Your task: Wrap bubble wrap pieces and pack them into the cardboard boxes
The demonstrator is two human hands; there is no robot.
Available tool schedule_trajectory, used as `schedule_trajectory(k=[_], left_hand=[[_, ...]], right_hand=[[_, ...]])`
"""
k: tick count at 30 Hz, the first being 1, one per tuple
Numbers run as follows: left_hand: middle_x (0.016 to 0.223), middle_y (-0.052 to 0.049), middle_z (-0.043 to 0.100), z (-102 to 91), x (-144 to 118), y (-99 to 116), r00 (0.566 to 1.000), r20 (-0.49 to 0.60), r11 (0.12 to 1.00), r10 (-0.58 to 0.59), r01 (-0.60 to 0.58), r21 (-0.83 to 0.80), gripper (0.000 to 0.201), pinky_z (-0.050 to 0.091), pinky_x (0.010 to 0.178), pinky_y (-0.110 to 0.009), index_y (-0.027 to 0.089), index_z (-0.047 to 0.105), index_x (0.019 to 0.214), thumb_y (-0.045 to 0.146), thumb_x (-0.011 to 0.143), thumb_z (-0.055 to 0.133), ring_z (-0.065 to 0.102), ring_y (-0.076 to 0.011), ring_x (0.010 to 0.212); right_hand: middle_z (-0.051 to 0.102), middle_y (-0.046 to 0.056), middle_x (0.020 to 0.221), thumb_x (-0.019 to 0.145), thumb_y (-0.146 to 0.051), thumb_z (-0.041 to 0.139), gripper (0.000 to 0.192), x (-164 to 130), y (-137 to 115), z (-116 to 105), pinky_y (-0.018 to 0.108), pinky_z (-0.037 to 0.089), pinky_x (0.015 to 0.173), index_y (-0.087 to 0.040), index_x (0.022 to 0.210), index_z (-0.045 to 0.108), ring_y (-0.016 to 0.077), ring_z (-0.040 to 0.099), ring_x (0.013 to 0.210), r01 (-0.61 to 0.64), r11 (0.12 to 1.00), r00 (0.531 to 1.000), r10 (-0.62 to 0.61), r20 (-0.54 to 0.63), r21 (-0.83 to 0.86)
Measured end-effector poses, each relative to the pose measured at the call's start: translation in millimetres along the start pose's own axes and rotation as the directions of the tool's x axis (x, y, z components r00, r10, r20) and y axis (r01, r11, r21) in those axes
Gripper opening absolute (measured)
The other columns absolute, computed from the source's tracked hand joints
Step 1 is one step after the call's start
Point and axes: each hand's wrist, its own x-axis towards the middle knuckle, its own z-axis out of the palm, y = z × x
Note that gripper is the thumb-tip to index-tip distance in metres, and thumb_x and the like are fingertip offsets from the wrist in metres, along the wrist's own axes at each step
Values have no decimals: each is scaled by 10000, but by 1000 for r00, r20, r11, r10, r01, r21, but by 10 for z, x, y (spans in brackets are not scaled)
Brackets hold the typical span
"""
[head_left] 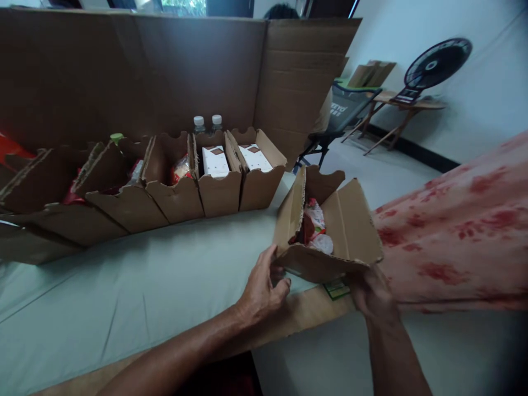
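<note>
A small open-topped cardboard box is at the table's right end, tilted a little. Inside it lie a red-and-white packet and a clear round plastic piece. My left hand grips its near left corner, thumb and fingers curved at the lower edge. At the near right corner, my right hand holds the same box from below, its fingers partly hidden and slightly blurred. A green packet or card shows beneath the box, near the table edge.
Several cardboard bins stand in a row at the left and centre, holding white boxes and packets. Behind them rise a tall cardboard screen and two bottles. A floral cloth hangs at right; a fan stands beyond.
</note>
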Motion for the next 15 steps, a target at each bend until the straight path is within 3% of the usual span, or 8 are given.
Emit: schedule_trajectory(k=[3, 6, 8, 11, 15], left_hand=[[1533, -173, 483, -23, -68, -104, 995, 50, 991, 81, -86, 99, 838, 550, 1014, -465, 188, 325, 1569, 216, 789, 630, 639, -288, 1166], [1543, -167, 500, -256, -148, -228, 975, 43, 917, 217, -219, 332, 748, 461, 1133, -563, 199, 402, 1541, 242, 825, 615, 544, -344, 1340], [1537, -165, 516, -521, -231, -315, 952, 32, 807, 305, -276, 522, 622, 417, 1156, -624, 209, 510, 1467, 239, 850, 590, 478, -368, 1412], [1491, -154, 569, -931, -411, -440, 920, 3, 617, 393, -266, 740, 479, 427, 1134, -663, 221, 634, 1328, 182, 855, 568, 452, -383, 1437], [1452, -149, 600, -1183, -634, -551, 884, -44, 477, 465, -209, 853, 374, 501, 1089, -636, 214, 691, 1217, 129, 878, 557, 443, -383, 1452]], right_hand=[[755, 115, 1067, 696, -776, 744, 663, -265, 118, 93, 498, 573, 967, -257, 1104, 683, 346, 702, 1099, -84, 995, 996, 83, -15, -61], [772, 109, 1057, 702, -647, 802, 564, -190, 179, 203, 495, 552, 999, -228, 1063, 692, 329, 709, 1081, -162, 969, 987, 159, -30, -187], [772, 121, 1094, 732, -600, 788, 541, 64, 198, 196, 481, 562, 976, -210, 1093, 686, 314, 715, 1058, -149, 976, 989, 147, -20, -162], [767, 130, 1130, 696, -517, 821, 540, 596, 233, 96, 477, 568, 960, -197, 1105, 674, 312, 709, 1055, -119, 986, 991, 125, 39, -117], [772, 107, 1117, 619, -446, 847, 549, 1271, 300, 46, 477, 565, 968, -204, 1079, 670, 304, 704, 1030, -103, 990, 987, 114, 117, -94]])
